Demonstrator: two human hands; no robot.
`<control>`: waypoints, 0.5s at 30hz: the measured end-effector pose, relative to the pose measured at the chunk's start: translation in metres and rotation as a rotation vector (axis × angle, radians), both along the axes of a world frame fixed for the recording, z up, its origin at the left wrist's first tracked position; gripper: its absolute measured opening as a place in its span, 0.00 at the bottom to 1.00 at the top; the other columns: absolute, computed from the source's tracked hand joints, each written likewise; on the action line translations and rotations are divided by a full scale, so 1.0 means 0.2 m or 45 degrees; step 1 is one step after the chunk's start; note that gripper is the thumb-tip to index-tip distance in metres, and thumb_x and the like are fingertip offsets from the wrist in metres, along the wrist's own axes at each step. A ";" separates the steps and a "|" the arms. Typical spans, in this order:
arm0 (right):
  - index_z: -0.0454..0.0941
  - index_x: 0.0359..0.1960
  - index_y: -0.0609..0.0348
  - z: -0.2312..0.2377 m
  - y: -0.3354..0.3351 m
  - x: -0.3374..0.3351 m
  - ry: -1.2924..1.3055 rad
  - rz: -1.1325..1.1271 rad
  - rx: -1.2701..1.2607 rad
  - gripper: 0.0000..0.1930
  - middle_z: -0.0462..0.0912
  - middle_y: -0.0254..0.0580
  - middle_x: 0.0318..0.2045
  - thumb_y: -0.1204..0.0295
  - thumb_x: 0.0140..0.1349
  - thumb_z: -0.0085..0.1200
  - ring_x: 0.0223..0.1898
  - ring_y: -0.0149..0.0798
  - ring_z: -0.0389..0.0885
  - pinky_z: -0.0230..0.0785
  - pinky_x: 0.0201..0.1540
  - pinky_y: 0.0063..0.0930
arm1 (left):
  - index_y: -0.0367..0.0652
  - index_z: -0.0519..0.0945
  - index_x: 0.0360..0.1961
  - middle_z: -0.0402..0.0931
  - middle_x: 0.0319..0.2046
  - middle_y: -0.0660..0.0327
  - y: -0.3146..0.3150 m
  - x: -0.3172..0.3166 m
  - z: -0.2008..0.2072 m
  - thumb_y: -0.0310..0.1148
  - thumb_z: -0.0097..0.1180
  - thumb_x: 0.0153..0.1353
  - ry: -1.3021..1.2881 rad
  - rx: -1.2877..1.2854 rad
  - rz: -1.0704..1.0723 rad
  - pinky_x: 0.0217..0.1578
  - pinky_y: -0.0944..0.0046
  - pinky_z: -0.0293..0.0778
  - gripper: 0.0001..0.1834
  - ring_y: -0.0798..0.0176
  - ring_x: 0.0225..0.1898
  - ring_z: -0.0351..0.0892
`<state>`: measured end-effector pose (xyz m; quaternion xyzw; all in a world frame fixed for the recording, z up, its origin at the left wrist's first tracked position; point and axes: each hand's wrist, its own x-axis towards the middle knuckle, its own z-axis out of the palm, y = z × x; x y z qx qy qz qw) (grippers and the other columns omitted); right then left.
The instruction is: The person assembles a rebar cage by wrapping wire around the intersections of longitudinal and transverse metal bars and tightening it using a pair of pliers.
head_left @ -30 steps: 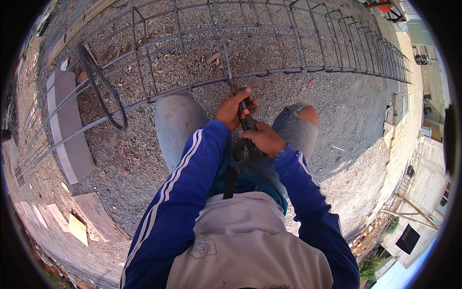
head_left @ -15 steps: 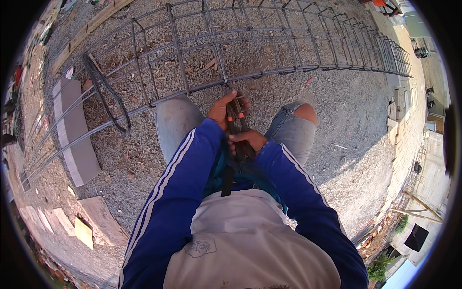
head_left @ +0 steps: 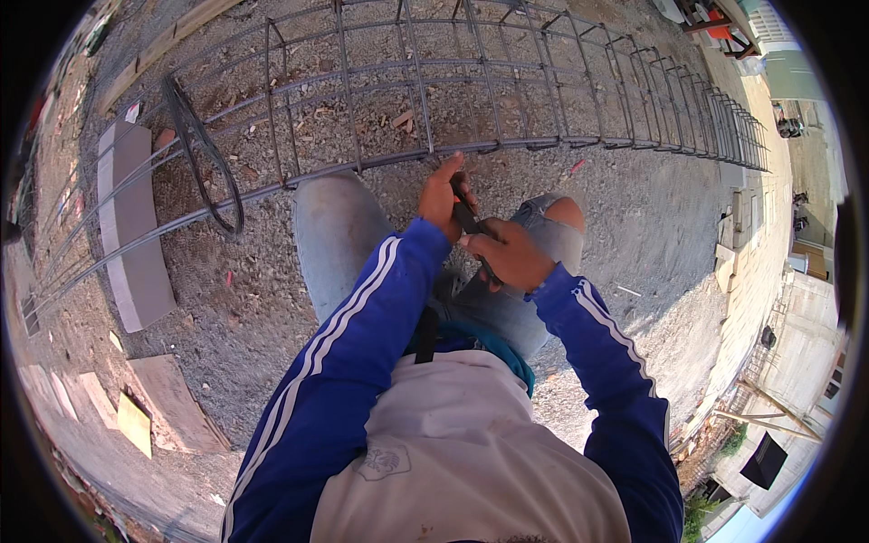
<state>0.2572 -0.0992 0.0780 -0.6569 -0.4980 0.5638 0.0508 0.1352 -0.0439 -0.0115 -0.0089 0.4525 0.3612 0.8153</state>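
Note:
A long steel rebar cage point(head_left: 493, 145) lies across the ground in front of me, with upright stirrups tied along its bars. Just below its near bar, my left hand point(head_left: 441, 201) is closed around the upper end of dark-handled pincers point(head_left: 466, 220), its thumb close to the bar. My right hand point(head_left: 514, 255) grips the pincers' handles lower down. The pincers slant, and both hands hide much of them, including the jaws. Whether the left fingers also pinch a wire cannot be seen.
A looped bundle of dark wire point(head_left: 206, 163) hangs over the bars on the left. Beneath the bar ends sits a grey block point(head_left: 136, 262). Boards point(head_left: 176, 407) lie at the lower left, and a timber point(head_left: 167, 52) at the upper left. My knees are bent beside the cage.
My right hand has moved up and to the right, turning the pincers to a slant; their orange-marked handles no longer show apart. My left hand stays near the bar. The view has shifted slightly.

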 end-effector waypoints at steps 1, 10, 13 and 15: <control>0.73 0.39 0.69 0.03 0.04 0.03 0.375 -0.313 -0.368 0.22 0.81 0.51 0.32 0.57 0.60 0.53 0.28 0.42 0.82 0.74 0.21 0.31 | 0.45 0.71 0.27 0.66 0.16 0.68 -0.01 0.02 0.06 0.42 0.53 0.63 -0.192 -0.021 0.187 0.25 0.61 0.72 0.13 0.67 0.20 0.69; 0.68 0.52 0.70 0.39 0.14 -0.08 -0.868 0.784 0.814 0.25 0.77 0.49 0.38 0.64 0.58 0.55 0.37 0.43 0.80 0.74 0.35 0.36 | 0.46 0.71 0.27 0.70 0.20 0.65 0.13 0.17 -0.08 0.36 0.50 0.63 -0.574 0.045 0.601 0.30 0.63 0.74 0.09 0.64 0.25 0.73; 0.69 0.49 0.67 0.32 0.20 -0.09 -1.578 1.329 1.139 0.25 0.77 0.48 0.37 0.68 0.49 0.59 0.42 0.45 0.78 0.70 0.45 0.38 | 0.46 0.70 0.28 0.71 0.20 0.65 0.16 0.20 -0.05 0.37 0.48 0.65 -0.621 -0.052 0.620 0.31 0.65 0.74 0.10 0.65 0.25 0.72; 0.71 0.45 0.66 0.28 0.31 -0.05 -1.574 1.319 1.082 0.23 0.77 0.47 0.35 0.71 0.47 0.59 0.40 0.47 0.79 0.71 0.42 0.38 | 0.45 0.70 0.28 0.71 0.21 0.65 0.19 0.23 -0.08 0.41 0.47 0.67 -0.600 -0.002 0.656 0.32 0.65 0.74 0.13 0.65 0.26 0.72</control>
